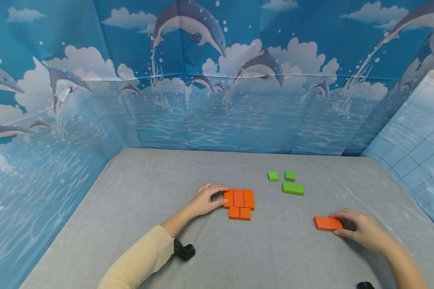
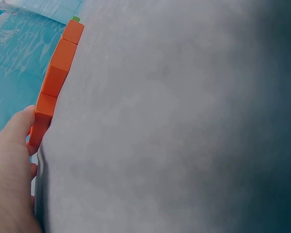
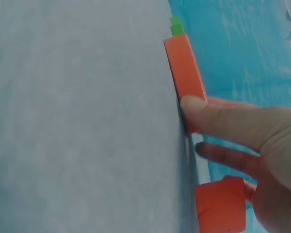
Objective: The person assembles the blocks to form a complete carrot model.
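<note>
Several orange blocks (image 1: 238, 198) lie flat and close together near the middle of the table, three longer ones behind two small ones. At their left side, my left hand (image 1: 206, 199) holds the leftmost block between thumb and forefinger; that block also shows in the left wrist view (image 2: 40, 127). To the right, my right hand (image 1: 363, 230) pinches the end of a separate long orange block (image 1: 325, 223) at the table surface. Another orange-red block (image 3: 220, 206) appears by the lower fingers in the right wrist view; the hand hides it in the head view.
Two small green blocks (image 1: 273, 176) and a longer green block (image 1: 293, 189) lie farther back, right of the orange group. Grey cloth covers the table (image 1: 159, 172). A dolphin-print curtain (image 1: 209, 116) hangs behind and along the sides.
</note>
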Action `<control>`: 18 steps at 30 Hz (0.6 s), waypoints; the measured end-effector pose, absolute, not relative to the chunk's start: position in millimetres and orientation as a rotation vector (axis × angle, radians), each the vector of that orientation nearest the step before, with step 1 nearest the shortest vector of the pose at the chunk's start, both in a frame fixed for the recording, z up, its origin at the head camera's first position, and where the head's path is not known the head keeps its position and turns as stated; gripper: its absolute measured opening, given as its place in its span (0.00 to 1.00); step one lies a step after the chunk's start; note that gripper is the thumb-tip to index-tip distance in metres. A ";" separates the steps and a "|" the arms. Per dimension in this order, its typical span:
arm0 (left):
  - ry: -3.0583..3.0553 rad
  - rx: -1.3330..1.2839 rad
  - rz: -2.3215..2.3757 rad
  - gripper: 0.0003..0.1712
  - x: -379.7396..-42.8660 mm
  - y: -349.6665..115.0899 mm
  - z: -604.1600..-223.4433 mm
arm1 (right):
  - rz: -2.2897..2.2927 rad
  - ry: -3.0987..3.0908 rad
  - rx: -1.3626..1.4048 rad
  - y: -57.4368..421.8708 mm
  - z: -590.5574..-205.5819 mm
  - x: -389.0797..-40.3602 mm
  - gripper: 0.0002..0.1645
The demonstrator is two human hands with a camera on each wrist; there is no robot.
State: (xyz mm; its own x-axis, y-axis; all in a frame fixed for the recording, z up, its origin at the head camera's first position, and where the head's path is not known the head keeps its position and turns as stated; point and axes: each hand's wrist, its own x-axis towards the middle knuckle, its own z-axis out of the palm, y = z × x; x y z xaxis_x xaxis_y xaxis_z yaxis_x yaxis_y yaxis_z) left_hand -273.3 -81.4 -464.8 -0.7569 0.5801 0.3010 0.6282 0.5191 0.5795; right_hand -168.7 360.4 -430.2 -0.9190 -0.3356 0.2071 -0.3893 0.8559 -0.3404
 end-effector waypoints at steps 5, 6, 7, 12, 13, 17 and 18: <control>-2.704 -1.059 -1.079 0.23 -273.7 -81.9 -464.6 | 0.635 -2.838 0.605 339.4 -419.6 -169.2 0.20; -2.707 -1.059 -1.081 0.23 -273.8 -82.0 -464.8 | 0.650 -2.811 0.635 332.9 -417.5 -170.0 0.20; -2.708 -1.058 -1.084 0.23 -273.9 -82.1 -464.9 | 0.665 -2.796 0.660 325.6 -414.9 -170.7 0.20; -2.711 -1.056 -1.084 0.23 -274.6 -82.5 -465.9 | 0.727 -2.709 0.803 284.2 -409.4 -176.8 0.21; -2.710 -1.055 -1.081 0.23 -274.7 -82.4 -466.0 | 0.741 -2.714 0.819 275.6 -408.8 -177.8 0.20; -2.704 -1.060 -1.074 0.23 -274.7 -82.1 -465.8 | 0.786 -2.718 0.927 243.4 -409.2 -181.1 0.19; -2.700 -1.062 -1.074 0.23 -274.7 -82.0 -465.7 | 0.787 -2.729 0.945 235.5 -409.4 -181.5 0.19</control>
